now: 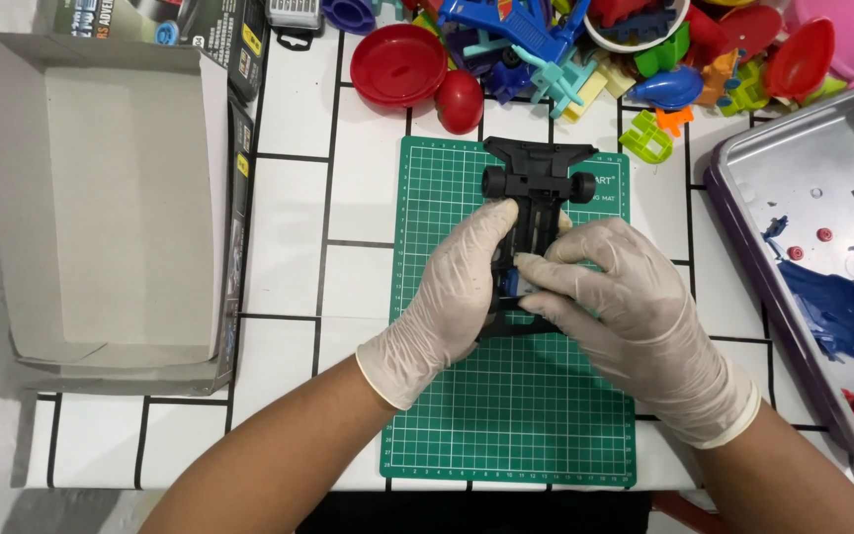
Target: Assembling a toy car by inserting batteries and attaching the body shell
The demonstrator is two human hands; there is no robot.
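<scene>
Both gloved hands, left hand (452, 297) and right hand (625, 307), clasp the black chassis (538, 183).

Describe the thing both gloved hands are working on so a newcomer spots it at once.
Find the green cutting mat in the middle of the white tiled table. On its upper half lies a black toy car chassis, held by the left hand and right hand. Unlike the colourful toy parts behind, it is black with two small wheels.

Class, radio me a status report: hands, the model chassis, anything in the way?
Left hand and right hand both gripping black toy car chassis over green cutting mat. Wheels at far end. Nothing blocking; toy pile sits beyond.
</scene>
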